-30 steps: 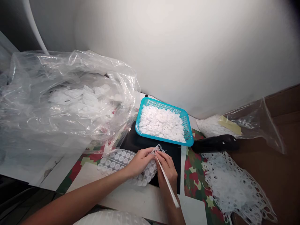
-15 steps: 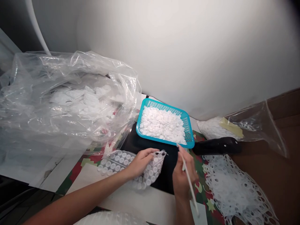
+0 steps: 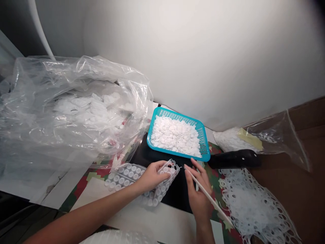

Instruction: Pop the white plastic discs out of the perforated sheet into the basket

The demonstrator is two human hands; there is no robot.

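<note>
Clutching perforated plastic sheet (image 3: 127, 178) in curled left hand (image 3: 152, 176); right hand (image 3: 199, 196) pinching thin white stick (image 3: 220, 211).

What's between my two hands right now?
In the head view: the end of the perforated plastic sheet in your left hand, then black mat, before your right hand.

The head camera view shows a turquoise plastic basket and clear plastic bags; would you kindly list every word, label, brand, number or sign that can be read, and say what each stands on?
No word, brand, number or sign can be read in this view.
The strip of pale yellow tape on the clear plastic bag shows no legible writing.
The turquoise plastic basket shows only a perforated pattern, no text.
</note>
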